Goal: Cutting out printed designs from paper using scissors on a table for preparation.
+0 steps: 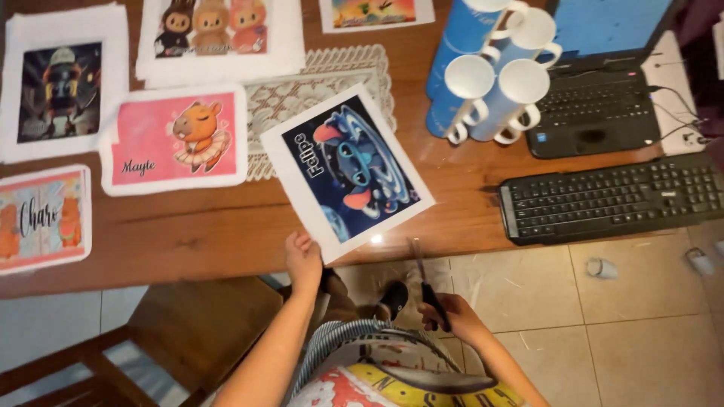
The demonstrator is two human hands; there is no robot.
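The left hand [303, 260] pinches the near corner of a printed sheet [347, 169]. Its grip is closed on the white edge. From that grip the sheet goes up and away over the counter [196, 234], tilted like a diamond. The sheet has a white border and a dark blue picture of a blue cartoon animal with pink ears.

The right hand [452, 316] is closed around the black handles of a pair of scissors [424, 279]. The blades stick up from this grip toward the bottom edge of the sheet. The tips are just below the sheet's near edge. I cannot tell if they touch the paper. The blades look almost shut, but they are blurry.

Far past the left grip, more picture sheets lie on the counter. A pink sheet [175, 139] with an orange animal lies up and to the left. A lace mat [332, 71] lies under the far part of the held sheet.

Up and right of the right grip stand blue mugs [490, 75] with white insides. Next to them are a black laptop [596, 105] and a black keyboard [611, 200]. A wooden chair [196, 324] stands below the left arm.
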